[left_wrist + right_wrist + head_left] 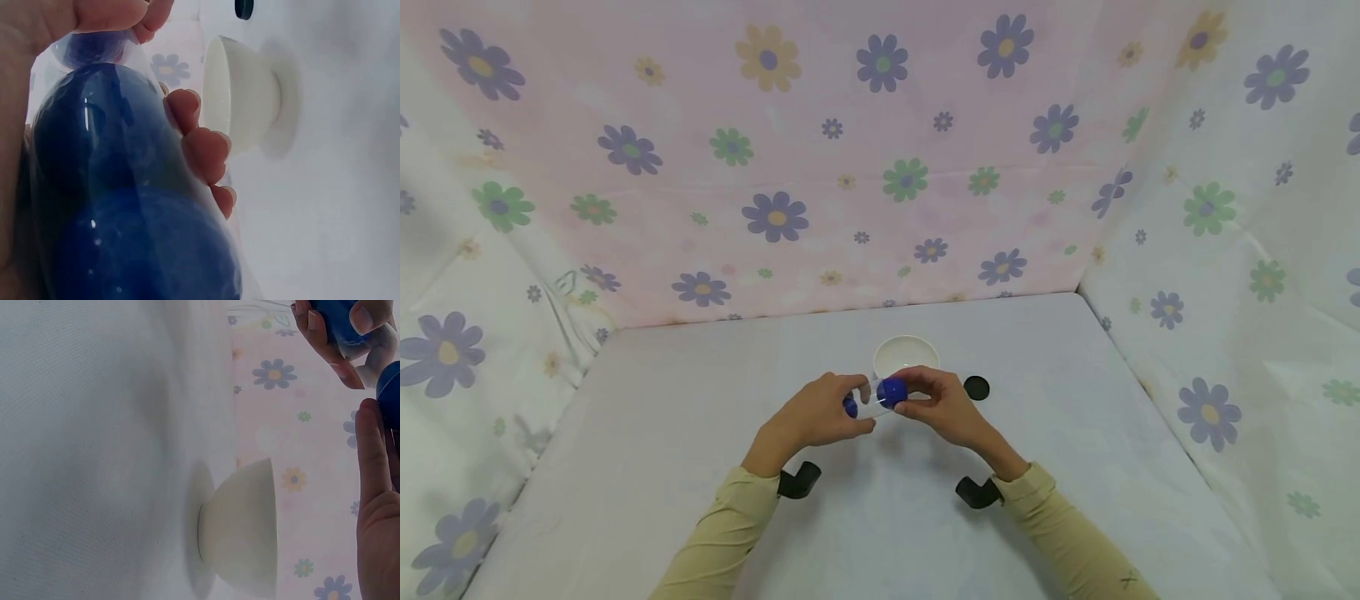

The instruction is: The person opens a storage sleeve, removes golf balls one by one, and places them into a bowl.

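Note:
My left hand [827,408] grips a clear plastic tube [871,410] held tilted above the table. Blue balls [144,244] show through its wall in the left wrist view. At the tube's right end, the fingers and thumb of my right hand [943,410] pinch a blue ball [892,392]. That ball [390,397] is partly cut off by the frame edge in the right wrist view. Whether it is fully out of the tube I cannot tell. Just behind the hands a white bowl [906,350] stands upright on the table, its inside partly hidden by the right hand.
A round black lid-like disc [977,387] lies right of the bowl. The white-covered table [700,400] meets flowered cloth walls [827,167] at the back and both sides. Black wrist mounts [801,481] stick out by both sleeves.

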The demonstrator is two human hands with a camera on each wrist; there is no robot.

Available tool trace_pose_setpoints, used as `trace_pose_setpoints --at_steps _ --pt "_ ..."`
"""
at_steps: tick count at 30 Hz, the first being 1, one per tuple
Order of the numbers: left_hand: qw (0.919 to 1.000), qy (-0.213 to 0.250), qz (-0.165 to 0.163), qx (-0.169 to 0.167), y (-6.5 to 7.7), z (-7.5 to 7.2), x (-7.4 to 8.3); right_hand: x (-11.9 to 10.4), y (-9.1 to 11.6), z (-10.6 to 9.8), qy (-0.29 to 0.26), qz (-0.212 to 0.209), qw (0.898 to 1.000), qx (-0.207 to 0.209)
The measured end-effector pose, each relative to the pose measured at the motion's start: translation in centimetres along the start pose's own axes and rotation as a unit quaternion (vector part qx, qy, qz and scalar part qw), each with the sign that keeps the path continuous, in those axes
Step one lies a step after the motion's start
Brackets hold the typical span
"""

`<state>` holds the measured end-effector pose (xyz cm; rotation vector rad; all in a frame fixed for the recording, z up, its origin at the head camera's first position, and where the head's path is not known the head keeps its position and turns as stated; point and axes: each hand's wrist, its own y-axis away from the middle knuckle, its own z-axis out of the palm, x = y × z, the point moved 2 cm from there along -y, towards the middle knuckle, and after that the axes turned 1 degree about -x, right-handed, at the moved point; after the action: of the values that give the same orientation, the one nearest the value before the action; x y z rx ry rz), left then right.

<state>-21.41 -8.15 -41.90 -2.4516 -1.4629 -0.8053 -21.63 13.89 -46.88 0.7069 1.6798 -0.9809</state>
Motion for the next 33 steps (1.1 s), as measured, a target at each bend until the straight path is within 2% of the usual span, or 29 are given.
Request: trace_pose_setpoints --at_steps 9,17,33 --pt "0.9994 0.028 0.009 0.017 0.2 0.3 -0.6 0.0 0.1 -0.6 -0.013 0.012 1.000 0.023" --pt "0.9969 0.062 0.031 0.039 0.3 0.9 -1.1 -0.2 0.2 -1.2 -0.010 -0.004 0.999 0.031" --pt "0.9955 0.084 0.026 0.037 0.8 1.3 -1.6 0.5 -1.5 -3.2 0.073 0.029 0.992 0.095"
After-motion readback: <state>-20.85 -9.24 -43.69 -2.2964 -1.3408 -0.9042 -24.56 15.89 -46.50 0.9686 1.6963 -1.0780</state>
